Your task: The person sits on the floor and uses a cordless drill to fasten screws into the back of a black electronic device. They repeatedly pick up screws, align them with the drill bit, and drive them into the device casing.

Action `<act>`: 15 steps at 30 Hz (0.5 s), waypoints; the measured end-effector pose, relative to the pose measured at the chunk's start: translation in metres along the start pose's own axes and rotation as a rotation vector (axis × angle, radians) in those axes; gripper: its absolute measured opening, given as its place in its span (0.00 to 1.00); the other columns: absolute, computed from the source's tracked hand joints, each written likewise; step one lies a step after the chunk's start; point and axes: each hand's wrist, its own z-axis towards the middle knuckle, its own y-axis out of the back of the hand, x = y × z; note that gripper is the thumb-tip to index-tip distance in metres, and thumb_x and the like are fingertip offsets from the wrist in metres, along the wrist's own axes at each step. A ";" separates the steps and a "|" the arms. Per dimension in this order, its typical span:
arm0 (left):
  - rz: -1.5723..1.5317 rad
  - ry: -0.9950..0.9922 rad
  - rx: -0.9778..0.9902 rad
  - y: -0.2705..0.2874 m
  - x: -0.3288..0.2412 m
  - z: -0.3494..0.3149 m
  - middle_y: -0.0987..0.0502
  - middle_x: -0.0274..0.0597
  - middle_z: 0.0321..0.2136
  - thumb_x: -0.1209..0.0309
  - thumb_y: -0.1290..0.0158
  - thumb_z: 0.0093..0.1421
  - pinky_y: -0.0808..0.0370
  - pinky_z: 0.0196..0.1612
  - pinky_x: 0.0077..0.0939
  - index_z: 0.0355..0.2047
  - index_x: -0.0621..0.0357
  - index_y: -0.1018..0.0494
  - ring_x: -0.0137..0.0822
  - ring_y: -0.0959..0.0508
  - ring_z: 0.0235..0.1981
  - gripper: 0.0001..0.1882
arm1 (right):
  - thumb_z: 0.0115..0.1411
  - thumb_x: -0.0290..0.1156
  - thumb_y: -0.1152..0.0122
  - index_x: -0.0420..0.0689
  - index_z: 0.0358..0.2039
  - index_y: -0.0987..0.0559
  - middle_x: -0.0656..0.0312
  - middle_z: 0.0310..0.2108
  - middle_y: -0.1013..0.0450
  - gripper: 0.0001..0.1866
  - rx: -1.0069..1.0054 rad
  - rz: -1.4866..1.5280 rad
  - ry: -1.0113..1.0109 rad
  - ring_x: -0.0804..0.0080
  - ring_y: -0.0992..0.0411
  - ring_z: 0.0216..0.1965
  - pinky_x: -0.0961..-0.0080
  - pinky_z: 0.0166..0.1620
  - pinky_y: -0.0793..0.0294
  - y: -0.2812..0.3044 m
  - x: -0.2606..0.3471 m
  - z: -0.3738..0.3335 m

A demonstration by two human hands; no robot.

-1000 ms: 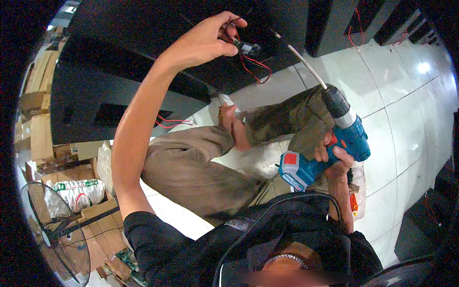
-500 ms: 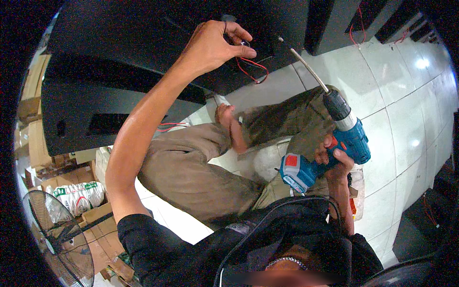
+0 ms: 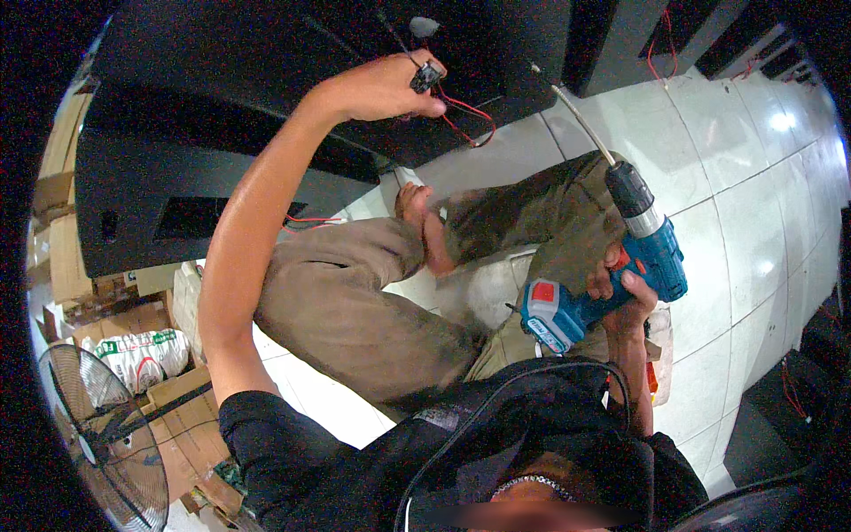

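Observation:
My left hand [image 3: 386, 89] is raised in front of a large black panel [image 3: 257, 53], its fingers closed round a small black part [image 3: 427, 77] with a shiny edge. Just beyond the fingers hangs a loop of red and black wire [image 3: 479, 120]; whether it joins the part, I cannot make out. On the right, my right hand [image 3: 625, 293] wraps the handle of a blue cordless drill [image 3: 656, 257]. The drill's long thin bit [image 3: 581, 120] points up and away toward the panel, its tip apart from my left hand. A grey spot [image 3: 424, 27] shows on the panel above.
My crossed legs [image 3: 355, 293] fill the middle, over a white tiled floor [image 3: 727, 230]. A fan [image 3: 97, 443], cardboard boxes [image 3: 182, 443] and a white bag [image 3: 142, 359] stand at the left. More black panels with red wires [image 3: 660, 62] line the far right.
My left hand has turned and shifted a little left and nearer, bringing the small black part into plain sight. The drill stays in my right hand, almost still.

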 end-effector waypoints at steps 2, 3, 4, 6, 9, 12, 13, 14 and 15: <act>0.143 -0.171 -0.078 -0.004 0.021 -0.003 0.24 0.43 0.40 0.65 0.44 0.57 0.27 0.42 0.34 0.50 0.58 0.33 0.39 0.23 0.38 0.22 | 0.42 0.41 0.38 0.37 0.36 0.29 0.59 0.19 0.33 0.24 -0.002 -0.009 -0.007 0.70 0.36 0.17 0.76 0.22 0.35 -0.003 -0.002 -0.001; 0.152 -0.204 -0.051 -0.003 0.020 0.000 0.24 0.45 0.40 0.66 0.45 0.57 0.28 0.43 0.35 0.50 0.59 0.33 0.41 0.23 0.39 0.21 | 0.42 0.40 0.38 0.37 0.36 0.29 0.60 0.19 0.33 0.24 -0.023 -0.023 -0.007 0.70 0.36 0.17 0.76 0.22 0.35 -0.008 -0.001 -0.001; 0.162 -0.236 -0.025 -0.003 0.018 0.001 0.24 0.46 0.39 0.67 0.47 0.58 0.28 0.44 0.36 0.50 0.59 0.33 0.43 0.23 0.40 0.21 | 0.43 0.40 0.38 0.37 0.36 0.29 0.60 0.19 0.33 0.24 -0.043 -0.037 -0.007 0.70 0.35 0.17 0.76 0.22 0.35 -0.010 0.000 -0.002; 0.293 -0.063 0.037 0.002 -0.007 -0.001 0.24 0.50 0.39 0.68 0.49 0.59 0.28 0.45 0.37 0.50 0.59 0.34 0.47 0.24 0.42 0.19 | 0.42 0.40 0.36 0.38 0.36 0.29 0.61 0.19 0.33 0.24 -0.050 -0.062 -0.066 0.71 0.35 0.18 0.76 0.23 0.35 -0.001 -0.004 -0.006; 0.431 -0.060 -0.090 -0.004 -0.013 -0.006 0.25 0.52 0.38 0.68 0.52 0.61 0.28 0.45 0.40 0.50 0.58 0.33 0.50 0.24 0.42 0.17 | 0.42 0.40 0.35 0.37 0.36 0.29 0.61 0.19 0.32 0.24 -0.019 -0.057 -0.099 0.71 0.35 0.18 0.76 0.24 0.35 -0.003 -0.003 -0.008; 0.406 -0.073 -0.176 -0.006 -0.018 -0.008 0.25 0.53 0.37 0.68 0.54 0.62 0.28 0.45 0.43 0.49 0.56 0.32 0.53 0.25 0.41 0.15 | 0.42 0.40 0.35 0.37 0.36 0.29 0.61 0.20 0.32 0.25 0.036 0.002 -0.101 0.71 0.34 0.19 0.77 0.24 0.35 -0.002 -0.003 -0.005; 0.375 -0.060 -0.180 -0.006 -0.021 -0.009 0.25 0.53 0.37 0.68 0.54 0.62 0.28 0.45 0.44 0.49 0.56 0.31 0.54 0.25 0.40 0.15 | 0.43 0.40 0.35 0.37 0.37 0.29 0.60 0.20 0.31 0.24 0.054 0.026 -0.100 0.71 0.34 0.19 0.77 0.25 0.35 -0.001 -0.003 -0.004; 0.396 -0.129 -0.233 -0.007 -0.015 -0.007 0.24 0.52 0.37 0.68 0.54 0.62 0.28 0.44 0.43 0.48 0.56 0.31 0.52 0.24 0.39 0.14 | 0.44 0.39 0.36 0.37 0.37 0.30 0.61 0.19 0.33 0.24 0.043 0.029 -0.097 0.72 0.35 0.19 0.76 0.25 0.35 -0.002 -0.003 -0.005; 0.415 -0.199 -0.285 -0.008 -0.009 -0.007 0.24 0.51 0.36 0.68 0.54 0.63 0.27 0.43 0.41 0.48 0.56 0.31 0.50 0.24 0.37 0.14 | 0.45 0.38 0.37 0.36 0.37 0.31 0.61 0.18 0.34 0.23 0.031 0.032 -0.094 0.73 0.36 0.18 0.76 0.24 0.35 -0.005 -0.002 -0.006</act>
